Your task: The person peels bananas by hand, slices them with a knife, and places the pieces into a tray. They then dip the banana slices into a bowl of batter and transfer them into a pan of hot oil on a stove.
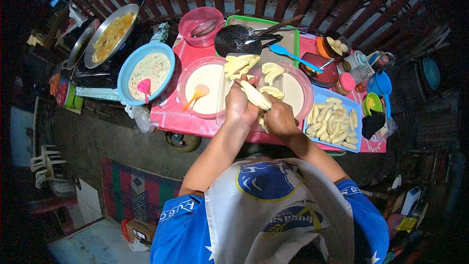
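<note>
**A:** What crowds the tabletop (pixel 168 117) around the hands?

**B:** At ten o'clock from them sits a blue bowl (pixel 124 76) of speckled batter with a pink spoon (pixel 144 88) in it. Beyond it, past the tabletop's edge, is a metal pan (pixel 93 56) of yellow liquid. At twelve a black skimmer (pixel 234 39) lies on a green tray (pixel 264 19), with a blue spatula (pixel 292 55) just beside it. A pink bowl (pixel 183 22) stands at eleven. The hands themselves cover the near rim of the clear tub (pixel 221 110).

**A:** And the containers close by?

**B:** At nine o'clock a pink-rimmed bowl (pixel 180 85) holds pale batter and an orange spoon (pixel 194 97), and it touches the clear tub. The tub holds split banana slices (pixel 242 63). At three, a blue tray (pixel 359 112) is full of whole peeled bananas (pixel 332 120).

**A:** Where is the fruit being handled?

**B:** Over the near edge of the clear tub. The left hand (pixel 239 107) is closed on a long peeled banana (pixel 256 96), which slants from ten to four above its fingers. The right hand (pixel 279 117) presses against the left. It curls around a smaller pale piece (pixel 263 123) hanging low between them.
</note>
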### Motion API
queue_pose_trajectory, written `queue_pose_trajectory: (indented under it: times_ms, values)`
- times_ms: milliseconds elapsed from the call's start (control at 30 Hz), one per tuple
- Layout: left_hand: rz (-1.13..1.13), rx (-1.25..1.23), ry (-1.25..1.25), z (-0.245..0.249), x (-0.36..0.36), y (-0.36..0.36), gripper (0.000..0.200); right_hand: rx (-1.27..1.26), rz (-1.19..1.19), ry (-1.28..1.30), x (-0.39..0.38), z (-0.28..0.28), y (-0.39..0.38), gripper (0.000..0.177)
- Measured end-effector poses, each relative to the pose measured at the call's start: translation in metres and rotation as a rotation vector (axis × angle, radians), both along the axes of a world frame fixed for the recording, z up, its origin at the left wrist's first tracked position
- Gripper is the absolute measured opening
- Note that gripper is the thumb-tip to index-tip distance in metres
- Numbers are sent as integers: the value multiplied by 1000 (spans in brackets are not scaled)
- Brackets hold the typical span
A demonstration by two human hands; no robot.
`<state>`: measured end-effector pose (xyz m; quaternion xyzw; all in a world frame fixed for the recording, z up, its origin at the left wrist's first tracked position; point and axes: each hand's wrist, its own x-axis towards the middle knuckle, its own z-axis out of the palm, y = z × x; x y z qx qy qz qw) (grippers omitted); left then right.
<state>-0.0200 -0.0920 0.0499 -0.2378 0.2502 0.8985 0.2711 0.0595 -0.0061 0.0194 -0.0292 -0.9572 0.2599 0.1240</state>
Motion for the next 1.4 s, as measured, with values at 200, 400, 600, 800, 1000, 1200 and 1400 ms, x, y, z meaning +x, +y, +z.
queue_pose_trajectory:
  times_ms: [200, 400, 600, 800, 1000, 1200, 1400]
  values:
    - [16, -13, 46, -1, 1, 1, 23, -39, 16, -35, -2, 12, -1, 36]
    - [-145, 145, 86, -15, -4, 1, 35, 354, -50, -7, -5, 17, 12, 29]
    - [-216, 158, 120, -21, 19, 20, 25, 626, -72, 10, 1, 28, 32, 35]
    - [-273, 31, 115, -37, 10, 9, 22, 534, 28, -118, 55, 62, 79, 44]
    - [-797, -404, 662, -4, 19, 14, 39, -449, -32, -167, 44, 69, 97, 30]
    - [-686, -476, 707, 10, 20, 26, 43, -1133, -98, -278, 34, 37, 90, 25]
    - [-285, -355, 504, 2, 39, 38, 43, -1414, -95, -117, 30, 11, 79, 19]
